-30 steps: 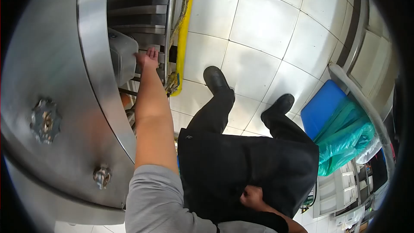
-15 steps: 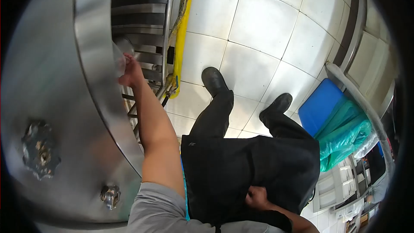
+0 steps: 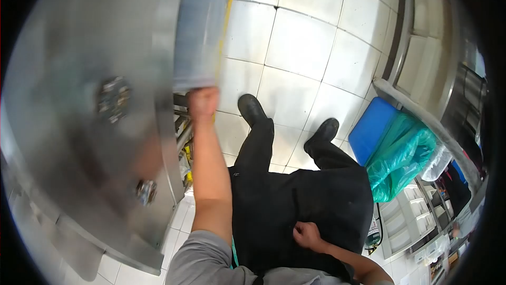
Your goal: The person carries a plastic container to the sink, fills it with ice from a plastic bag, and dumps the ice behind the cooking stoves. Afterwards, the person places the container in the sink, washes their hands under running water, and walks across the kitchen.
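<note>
- I see white floor (image 3: 295, 37) tiles across the middle, giving the person room to stand close to the work.
- The steel counter (image 3: 68, 148) fills the left of my view; its edge runs right beside the reaching arm.
- A black apron (image 3: 332, 195) covers the lap, presumably worn to keep clothing dry and clean.
- The bluish, see-through tub (image 3: 197, 32) is just beside the counter's edge, running away from the person, near end closest. I judge that end is held because it is the part within reach.
- A green bag (image 3: 403, 153) lies against a blue bin (image 3: 371, 127), well apart from the hands; it may be a liner, though I can't tell.
- The left hand (image 3: 204, 101) is clasped on the tub's near rim, knuckles showing; blur hides from me exactly how the fingers sit.
- The right hand (image 3: 308, 234) is curled loosely against the apron, gripping nothing I can see, probably resting because one hand suffices.
- Two knobs (image 3: 113, 99) sit on the counter's steel, untouched.
</note>
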The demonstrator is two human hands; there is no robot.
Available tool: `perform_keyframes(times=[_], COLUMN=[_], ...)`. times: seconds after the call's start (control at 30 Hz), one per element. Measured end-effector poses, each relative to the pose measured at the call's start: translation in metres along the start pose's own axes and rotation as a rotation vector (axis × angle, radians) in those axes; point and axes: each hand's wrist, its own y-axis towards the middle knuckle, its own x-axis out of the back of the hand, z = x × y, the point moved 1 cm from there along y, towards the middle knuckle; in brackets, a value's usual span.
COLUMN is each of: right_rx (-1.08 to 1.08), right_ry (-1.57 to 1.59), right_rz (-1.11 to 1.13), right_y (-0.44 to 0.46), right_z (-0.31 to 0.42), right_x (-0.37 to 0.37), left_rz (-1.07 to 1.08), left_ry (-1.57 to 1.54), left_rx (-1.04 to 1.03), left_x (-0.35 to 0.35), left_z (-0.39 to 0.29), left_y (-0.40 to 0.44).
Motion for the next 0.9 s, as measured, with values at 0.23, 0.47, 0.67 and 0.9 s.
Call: perform_keyframes(times=[0.23,0.47,0.67,0.9], right_rx=[0.072,0.299,0.485,0.620], right_ry=[-0.007,0.322,-0.105,-0.521], right_rz=[-0.113,-0.273,-0.058,0.194], right_y=[-0.057,-0.116,-0.197,-0.238], right_z=[0.020,0.009,-0.010,-0.039], right_x=[0.007,0.070,0.101,0.056], left_rz=[0.285,0.589,0.287,0.157], left_ry=[0.445,1.309,0.591,0.130], left_rx=[0.474,0.542,0.451,0.068], left_x=[-0.097,-0.169,-0.124,-0.076], left_z=[0.053,0.002,-0.037,-0.045], left_y=[-0.152,-0.349,-0.496,-0.656])
